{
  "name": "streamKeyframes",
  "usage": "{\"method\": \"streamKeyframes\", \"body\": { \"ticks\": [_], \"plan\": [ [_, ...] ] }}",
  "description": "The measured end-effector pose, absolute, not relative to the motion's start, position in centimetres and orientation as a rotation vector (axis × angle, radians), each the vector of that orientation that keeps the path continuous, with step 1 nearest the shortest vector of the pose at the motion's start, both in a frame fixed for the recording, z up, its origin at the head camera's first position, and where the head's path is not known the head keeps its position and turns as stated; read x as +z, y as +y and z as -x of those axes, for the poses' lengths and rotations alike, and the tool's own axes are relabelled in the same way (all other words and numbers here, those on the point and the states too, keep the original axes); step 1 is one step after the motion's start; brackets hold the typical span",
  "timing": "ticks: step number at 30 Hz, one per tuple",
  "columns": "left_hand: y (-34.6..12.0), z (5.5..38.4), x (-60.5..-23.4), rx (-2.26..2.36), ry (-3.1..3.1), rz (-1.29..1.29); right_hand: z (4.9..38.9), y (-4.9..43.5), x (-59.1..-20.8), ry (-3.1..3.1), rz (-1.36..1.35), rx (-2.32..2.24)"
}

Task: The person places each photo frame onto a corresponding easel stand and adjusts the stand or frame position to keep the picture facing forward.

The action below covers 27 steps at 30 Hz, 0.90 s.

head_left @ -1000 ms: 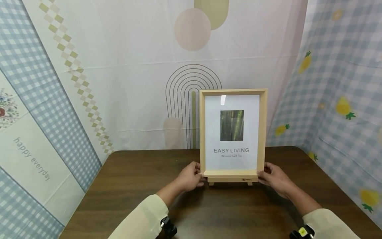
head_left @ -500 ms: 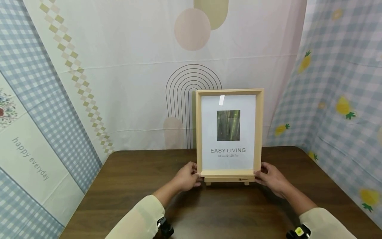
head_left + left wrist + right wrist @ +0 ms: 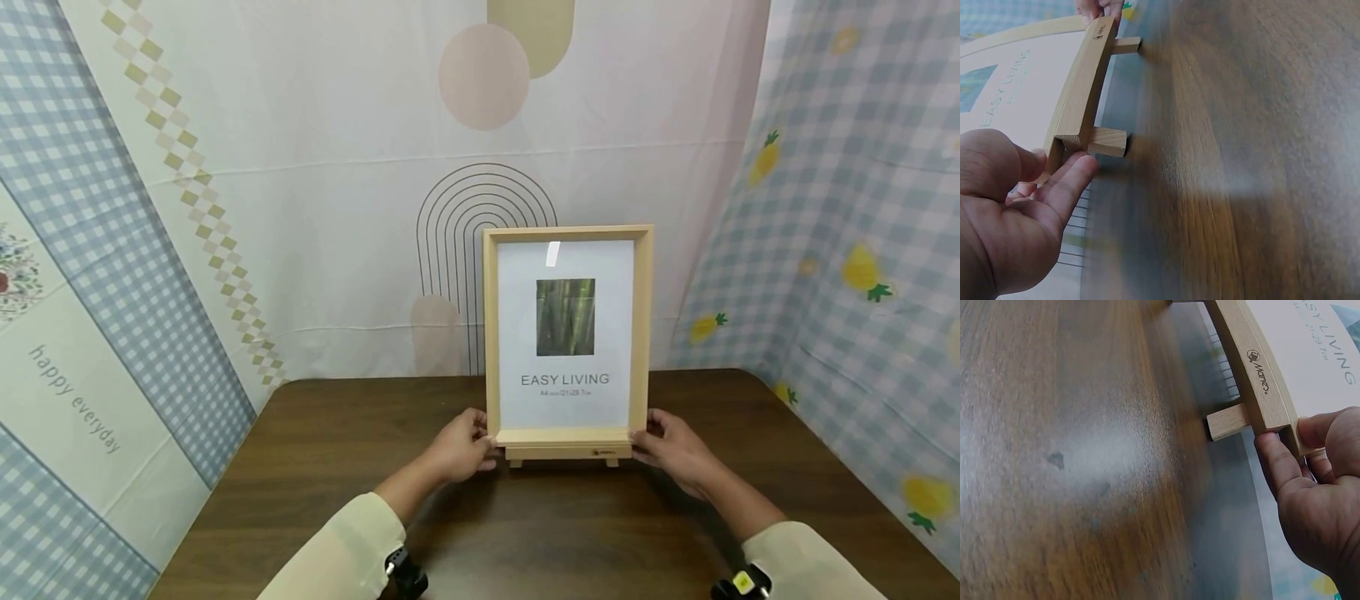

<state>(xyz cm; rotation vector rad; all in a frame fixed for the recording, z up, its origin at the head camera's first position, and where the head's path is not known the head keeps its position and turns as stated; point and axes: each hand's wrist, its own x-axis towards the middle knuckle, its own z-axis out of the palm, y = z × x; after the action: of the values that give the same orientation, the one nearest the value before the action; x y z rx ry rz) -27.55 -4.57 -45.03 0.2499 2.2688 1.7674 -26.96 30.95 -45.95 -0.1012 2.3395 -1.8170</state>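
Observation:
A light wooden picture frame (image 3: 566, 333) with an "EASY LIVING" print stands upright on a small wooden easel stand (image 3: 561, 453) at the back middle of the dark brown table (image 3: 570, 533). My left hand (image 3: 461, 446) pinches the frame's lower left corner, thumb in front and fingers behind. My right hand (image 3: 671, 450) pinches the lower right corner the same way. In the left wrist view my left hand (image 3: 1016, 212) grips the end of the stand (image 3: 1085, 81). In the right wrist view my right hand (image 3: 1319, 506) holds the other end of the stand (image 3: 1250, 369).
Patterned cloth backdrops (image 3: 300, 208) hang close behind and on both sides of the table. The tabletop in front of the stand (image 3: 525, 517) shows only bare wood. The stand's two short feet (image 3: 1110, 140) rest on the table.
The frame and its stand have slid to the left across the table, with both hands moving along on its lower corners.

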Motion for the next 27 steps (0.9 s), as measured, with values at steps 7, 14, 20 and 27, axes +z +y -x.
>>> {"method": "streamKeyframes", "body": {
  "ticks": [7,14,20,27],
  "plan": [
    [-5.2,27.5,-45.1,1.774,2.259,-0.258,27.1,30.4,-46.1,2.335,0.091,-1.82],
    [-5.9,27.5,-45.3,1.776,2.249,-0.264,27.2,29.9,-46.2,2.321,0.093,-1.842],
    [-6.3,27.3,-45.0,1.79,2.245,-0.266,27.1,29.2,-46.4,2.293,0.114,-1.886],
    [-6.9,27.4,-45.1,1.778,2.258,-0.25,27.2,28.8,-46.4,2.302,0.11,-1.877]
  ]
}}
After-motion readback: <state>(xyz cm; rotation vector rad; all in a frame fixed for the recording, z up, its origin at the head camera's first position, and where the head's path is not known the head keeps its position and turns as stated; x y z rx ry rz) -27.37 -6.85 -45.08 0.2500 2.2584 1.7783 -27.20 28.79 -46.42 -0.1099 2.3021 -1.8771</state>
